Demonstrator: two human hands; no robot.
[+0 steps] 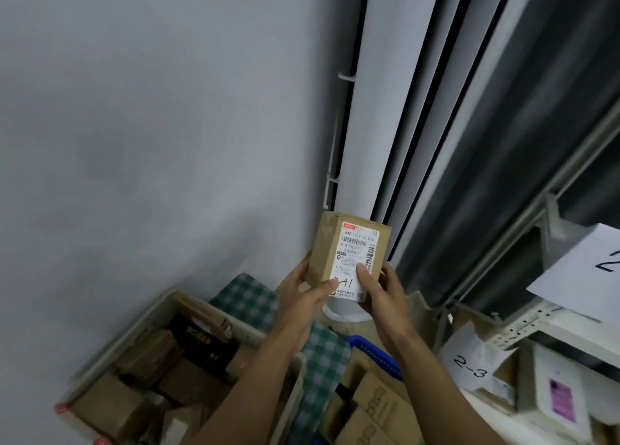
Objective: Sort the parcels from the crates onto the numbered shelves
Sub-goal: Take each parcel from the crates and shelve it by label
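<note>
A small brown cardboard parcel [327, 243] with a white shipping label is held up in front of me, above the crates. My left hand [302, 302] grips its lower left edge, thumb across the label's bottom. My right hand [382, 293] grips the lower right edge, thumb pressed on the label. A handwritten number ending in "1" shows at the label's bottom, partly hidden by the left thumb. Below left, a beige crate [157, 314] holds several brown and dark boxes. The white metal shelves [543, 324] stand at right, with paper signs "2-3" [469, 367] and a cut-off "2" [583, 273].
A green checked cloth [325, 357] lies between the beige crate and a blue crate [372, 347] with brown boxes. A white parcel with a pink label [560, 397] sits on the lower shelf. A grey wall fills the left; a white pipe [379, 116] and dark curtains rise behind.
</note>
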